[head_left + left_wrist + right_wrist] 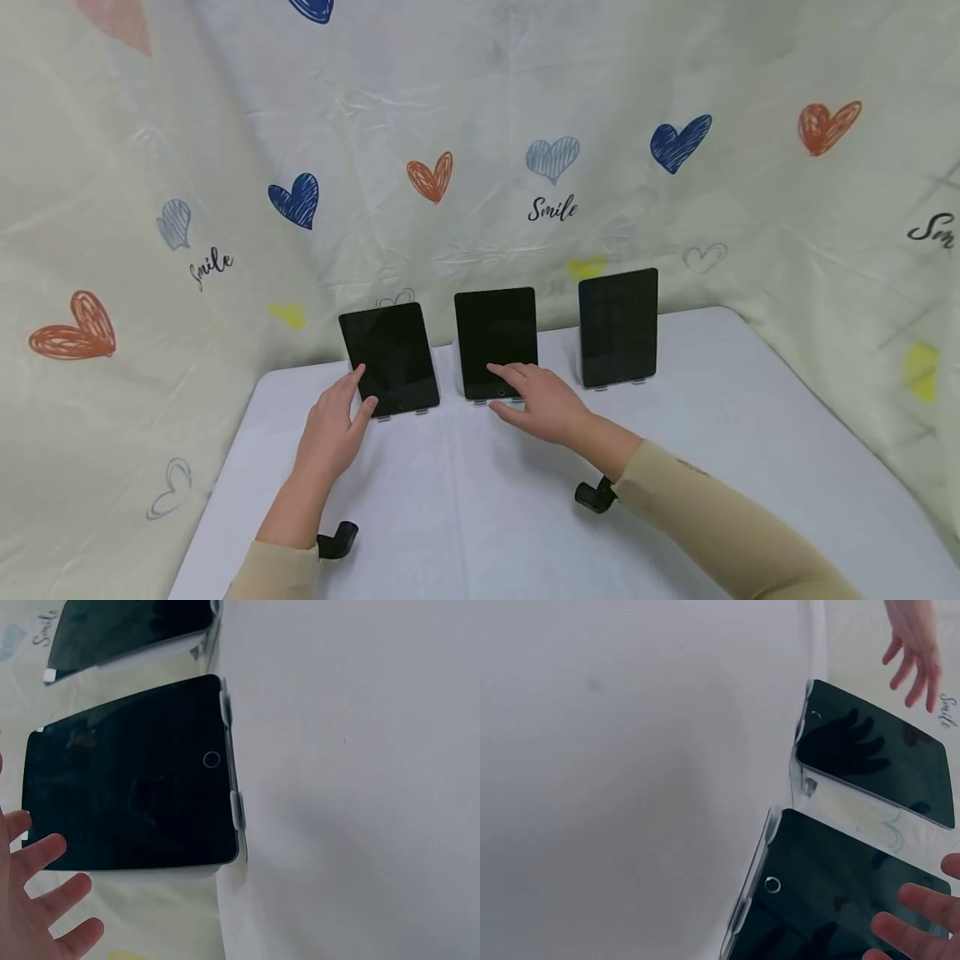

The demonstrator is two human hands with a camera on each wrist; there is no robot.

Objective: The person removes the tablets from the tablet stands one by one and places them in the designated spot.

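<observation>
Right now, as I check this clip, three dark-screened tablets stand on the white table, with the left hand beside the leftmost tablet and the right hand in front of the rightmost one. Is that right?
Not quite: the right hand is in front of the middle tablet, as the head view shows. The left hand is indeed beside the leftmost tablet.

Through the head view I record a white table with rounded far corners and a faint crease running from 12 o'clock toward 6. Near its far edge I note the left tablet at 11 o'clock, the middle tablet at 12 and the right tablet at 1. All three are propped, dark-screened, with small lips at their lower edges.
</observation>
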